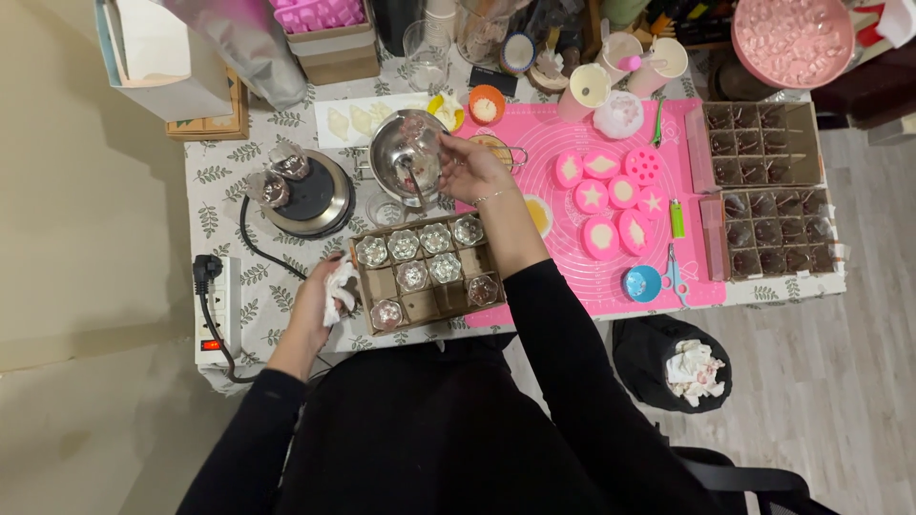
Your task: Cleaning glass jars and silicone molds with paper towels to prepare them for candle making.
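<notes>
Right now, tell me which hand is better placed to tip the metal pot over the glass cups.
Right. The right hand already grips the metal pot just above the glass cups; the left hand is busy with a crumpled cloth beside the box.

The right hand (pixel 470 170) grips the rim of a steel bowl (pixel 405 143) just behind the cardboard tray (pixel 426 272) of glass cups; the left hand (pixel 324 291), clutching a crumpled cloth (pixel 340 286), rests beside that tray's left wall.
</notes>
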